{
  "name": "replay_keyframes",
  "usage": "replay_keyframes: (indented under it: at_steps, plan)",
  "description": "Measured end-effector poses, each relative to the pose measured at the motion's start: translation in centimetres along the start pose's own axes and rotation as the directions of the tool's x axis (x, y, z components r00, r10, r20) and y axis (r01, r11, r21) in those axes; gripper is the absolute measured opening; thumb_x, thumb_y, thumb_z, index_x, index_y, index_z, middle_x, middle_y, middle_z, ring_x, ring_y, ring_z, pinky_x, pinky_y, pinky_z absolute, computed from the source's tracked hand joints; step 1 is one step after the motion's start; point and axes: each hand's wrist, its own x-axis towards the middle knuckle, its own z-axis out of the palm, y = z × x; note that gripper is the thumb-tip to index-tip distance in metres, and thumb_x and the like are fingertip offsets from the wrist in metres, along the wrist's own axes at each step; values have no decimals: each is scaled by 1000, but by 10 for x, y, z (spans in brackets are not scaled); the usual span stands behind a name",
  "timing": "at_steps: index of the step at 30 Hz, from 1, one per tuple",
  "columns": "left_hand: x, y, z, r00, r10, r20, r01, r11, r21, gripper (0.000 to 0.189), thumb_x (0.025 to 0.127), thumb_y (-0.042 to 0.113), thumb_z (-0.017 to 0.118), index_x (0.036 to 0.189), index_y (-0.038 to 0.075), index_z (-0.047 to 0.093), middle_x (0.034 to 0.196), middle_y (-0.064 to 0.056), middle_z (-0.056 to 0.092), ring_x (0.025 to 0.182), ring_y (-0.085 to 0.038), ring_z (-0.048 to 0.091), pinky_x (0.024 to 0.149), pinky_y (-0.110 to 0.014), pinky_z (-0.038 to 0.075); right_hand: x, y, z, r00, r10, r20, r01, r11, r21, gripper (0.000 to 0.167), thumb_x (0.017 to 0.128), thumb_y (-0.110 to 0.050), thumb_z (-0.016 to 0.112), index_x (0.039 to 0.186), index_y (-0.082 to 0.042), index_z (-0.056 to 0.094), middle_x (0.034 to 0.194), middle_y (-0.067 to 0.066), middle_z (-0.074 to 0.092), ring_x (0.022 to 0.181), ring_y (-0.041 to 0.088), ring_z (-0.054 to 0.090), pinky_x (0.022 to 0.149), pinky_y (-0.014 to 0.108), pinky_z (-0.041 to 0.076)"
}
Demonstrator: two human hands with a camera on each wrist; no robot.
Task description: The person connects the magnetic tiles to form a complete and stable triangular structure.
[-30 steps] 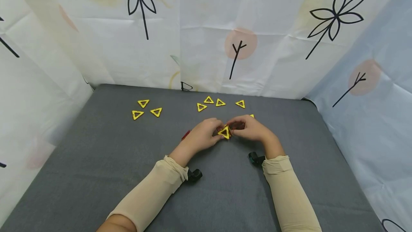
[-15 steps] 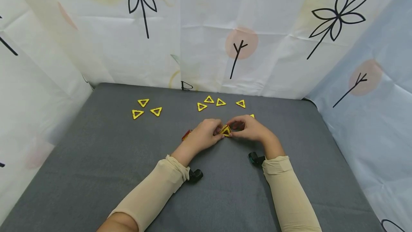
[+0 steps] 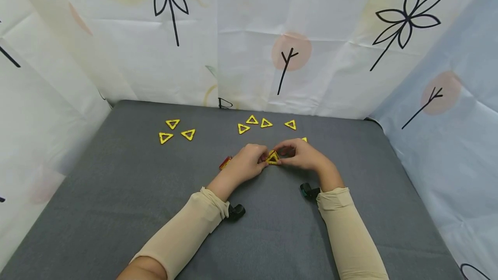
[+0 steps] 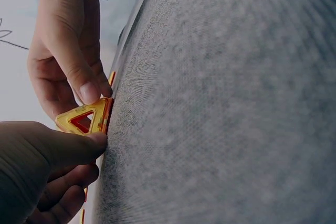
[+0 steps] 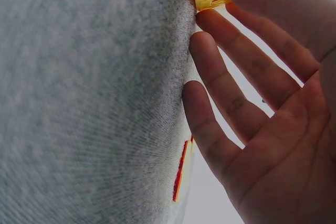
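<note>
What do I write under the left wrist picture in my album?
Left hand and right hand hold a yellow, red-edged plastic triangle.

- Grey table (image 3: 249,245)
- Left: three yellow triangles (image 3: 188,131)
- Far middle: triangle cluster (image 3: 252,123)
- Right of these: lone triangle (image 3: 295,125), part-hidden triangle (image 3: 304,139)
- Centre: standing triangle (image 3: 273,163), red-yellow piece (image 3: 225,163)

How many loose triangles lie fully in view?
7: three triangles left, three centre, one to their right. Pieces partly hidden behind the left hand and right hand aren't counted.
</note>
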Motion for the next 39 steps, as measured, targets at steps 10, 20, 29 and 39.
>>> replay_keyframes:
  at_steps: [10, 20, 29, 39]
  plan:
    - [0, 2, -2, 1000, -2, 15, 2, 1000, 0, 6, 99, 9, 76, 103, 7, 73, 94, -3, 72, 82, -13, 64, 75, -31, 55, 0, -1, 0, 1000, 0, 0, 0, 1000, 7, 40, 96, -11, 80, 134, -4, 71, 132, 18, 72, 121, 36, 70, 99, 52, 58]
    - [0, 4, -6, 999, -20, 42, 20, 1000, 4, 6, 99, 7, 75, 105, 6, 73, 96, -4, 72, 82, -14, 65, 75, -32, 55, 0, -3, 1, 1000, -3, -6, 3, 1000, 5, 40, 96, -13, 81, 134, -4, 72, 130, 18, 73, 118, 34, 72, 97, 50, 58]
    - [-1, 1, -15, 997, -59, 58, 57, 998, 27, 5, 98, 5, 75, 102, 9, 74, 94, -4, 73, 82, -14, 65, 77, -35, 56, 3, -6, 3, 1000, -10, 0, 10, 1000, -5, 37, 95, -14, 82, 131, -8, 74, 125, 11, 76, 112, 26, 73, 95, 47, 59]
    - [-3, 3, -17, 994, -95, 53, 89, 990, 111, 5, 98, 12, 77, 102, 14, 74, 93, 2, 72, 80, -12, 64, 73, -34, 55, 1, -10, 5, 1000, -15, 8, 15, 1000, -6, 33, 97, -11, 79, 129, -7, 74, 125, 11, 75, 113, 28, 72, 97, 49, 58]
